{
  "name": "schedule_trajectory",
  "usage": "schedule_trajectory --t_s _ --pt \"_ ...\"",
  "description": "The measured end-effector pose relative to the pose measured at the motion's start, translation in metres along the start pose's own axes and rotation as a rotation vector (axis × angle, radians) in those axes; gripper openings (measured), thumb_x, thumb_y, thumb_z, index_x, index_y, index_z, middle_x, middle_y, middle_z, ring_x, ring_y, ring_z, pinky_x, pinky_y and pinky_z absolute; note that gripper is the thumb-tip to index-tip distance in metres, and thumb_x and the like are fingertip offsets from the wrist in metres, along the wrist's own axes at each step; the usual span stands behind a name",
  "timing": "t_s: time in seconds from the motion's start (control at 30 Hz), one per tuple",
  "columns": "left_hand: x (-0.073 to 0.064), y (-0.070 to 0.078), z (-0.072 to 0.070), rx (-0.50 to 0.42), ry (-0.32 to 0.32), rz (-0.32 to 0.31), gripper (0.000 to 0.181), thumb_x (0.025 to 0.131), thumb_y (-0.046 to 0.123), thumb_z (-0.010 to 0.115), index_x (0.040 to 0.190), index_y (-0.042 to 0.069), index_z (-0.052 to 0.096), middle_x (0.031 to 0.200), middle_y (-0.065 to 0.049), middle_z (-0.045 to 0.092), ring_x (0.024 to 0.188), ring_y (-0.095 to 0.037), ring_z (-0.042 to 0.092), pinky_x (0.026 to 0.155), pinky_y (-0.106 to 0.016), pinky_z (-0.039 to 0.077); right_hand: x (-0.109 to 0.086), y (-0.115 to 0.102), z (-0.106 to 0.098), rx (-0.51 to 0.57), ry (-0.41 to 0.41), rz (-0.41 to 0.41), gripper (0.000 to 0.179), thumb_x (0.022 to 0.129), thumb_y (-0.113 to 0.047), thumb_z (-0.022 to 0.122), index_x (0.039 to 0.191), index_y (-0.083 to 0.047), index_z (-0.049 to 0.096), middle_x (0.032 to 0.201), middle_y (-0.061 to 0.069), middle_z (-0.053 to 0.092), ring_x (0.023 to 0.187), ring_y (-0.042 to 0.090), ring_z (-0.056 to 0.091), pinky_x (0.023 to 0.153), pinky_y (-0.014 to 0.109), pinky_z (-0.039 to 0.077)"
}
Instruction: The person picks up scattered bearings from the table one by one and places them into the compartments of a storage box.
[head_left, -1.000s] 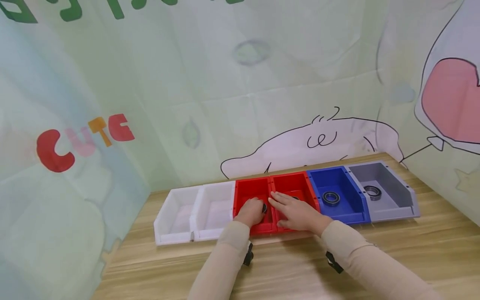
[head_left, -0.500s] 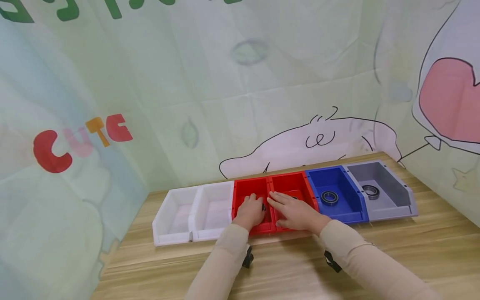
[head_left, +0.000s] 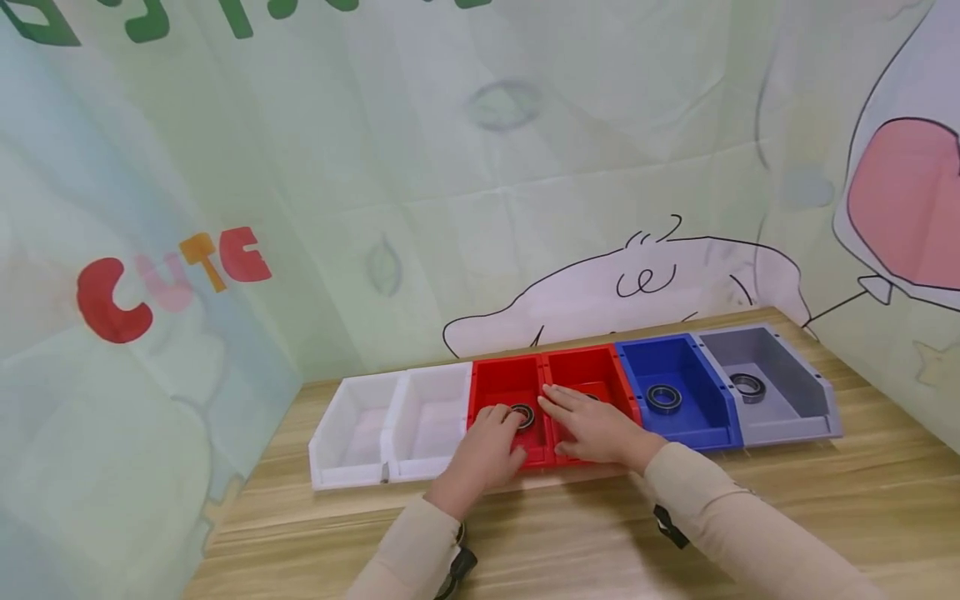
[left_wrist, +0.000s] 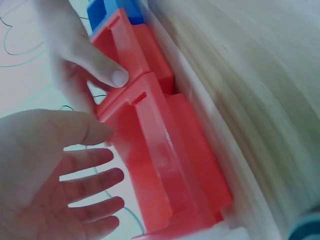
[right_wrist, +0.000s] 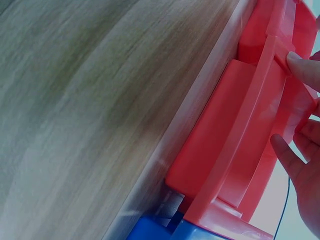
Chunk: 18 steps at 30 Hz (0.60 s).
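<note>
My left hand (head_left: pixel 489 448) is over the front of the left red bin (head_left: pixel 542 454), its fingers spread and holding nothing in the left wrist view. Just past its fingertips, a ball bearing (head_left: pixel 523 417) lies on that bin's floor. Over the right red bin (head_left: pixel 581 363) reaches my right hand (head_left: pixel 596 427), with straight fingers near the wall between the two red bins. Its thumb (left_wrist: pixel 112 75) rests against the front rim there. A second bearing (head_left: pixel 592 397) in the right red bin is mostly hidden behind this hand.
Two white bins (head_left: pixel 390 429) stand left of the red ones. On the right, a blue bin (head_left: pixel 678 437) and a grey bin (head_left: pixel 787 429) each contain one bearing. The row sits on a wooden table (head_left: pixel 570 542) before a printed cloth.
My left hand has let go of the bearing and drawn back toward the front of the left red bin, its fingers opening. The right hand has stayed in place.
</note>
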<state>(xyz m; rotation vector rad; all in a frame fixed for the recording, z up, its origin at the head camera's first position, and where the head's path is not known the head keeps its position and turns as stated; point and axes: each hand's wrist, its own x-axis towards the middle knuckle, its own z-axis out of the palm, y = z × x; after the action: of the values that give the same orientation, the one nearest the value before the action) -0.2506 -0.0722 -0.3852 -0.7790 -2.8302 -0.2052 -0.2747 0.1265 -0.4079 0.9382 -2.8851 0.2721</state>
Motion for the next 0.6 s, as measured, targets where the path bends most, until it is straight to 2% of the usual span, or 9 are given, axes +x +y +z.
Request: schedule_trajectory --t_s 0.2,0.33,0.47,0.6 --pt "-0.015 -0.001 -0.008 -0.020 -0.049 0.016 0.040 0.082 0.022 0.062 0.119 0.010 0.057 0.120 -0.009 0.055 0.112 -0.024 0.049 0.095 -0.036 0.047 -0.001 0.002 -0.001 0.005 -0.004 0.004 0.072 0.082 -0.034 0.067 0.142 -0.012 0.034 0.151 0.007 0.028 0.139 0.029 0.027 0.105 0.044 0.037" --pt "-0.025 -0.003 -0.011 -0.018 -0.040 0.052 0.038 0.081 0.021 0.061 0.117 0.010 0.058 0.115 -0.008 0.056 0.106 -0.024 0.051 0.093 -0.035 0.047 -0.001 0.003 -0.001 0.016 -0.003 0.005 0.072 0.082 -0.033 0.067 0.143 -0.012 0.034 0.151 0.008 0.027 0.139 0.029 0.026 0.105 0.044 0.037" --pt "-0.043 -0.009 -0.013 -0.022 -0.026 0.068 0.034 0.078 0.019 0.062 0.112 0.011 0.060 0.103 -0.005 0.057 0.093 -0.021 0.051 0.082 -0.032 0.048 -0.001 0.000 -0.002 0.031 -0.005 0.000 0.070 0.083 -0.032 0.066 0.143 -0.012 0.034 0.151 0.008 0.027 0.139 0.030 0.026 0.105 0.045 0.037" --pt "-0.064 -0.017 -0.014 -0.023 -0.044 0.059 0.033 0.077 0.018 0.063 0.109 0.012 0.060 0.096 -0.003 0.056 0.086 -0.020 0.049 0.073 -0.032 0.048 -0.002 -0.001 -0.002 0.030 -0.001 -0.013 0.070 0.083 -0.031 0.066 0.142 -0.010 0.034 0.151 0.010 0.027 0.138 0.032 0.026 0.105 0.045 0.036"
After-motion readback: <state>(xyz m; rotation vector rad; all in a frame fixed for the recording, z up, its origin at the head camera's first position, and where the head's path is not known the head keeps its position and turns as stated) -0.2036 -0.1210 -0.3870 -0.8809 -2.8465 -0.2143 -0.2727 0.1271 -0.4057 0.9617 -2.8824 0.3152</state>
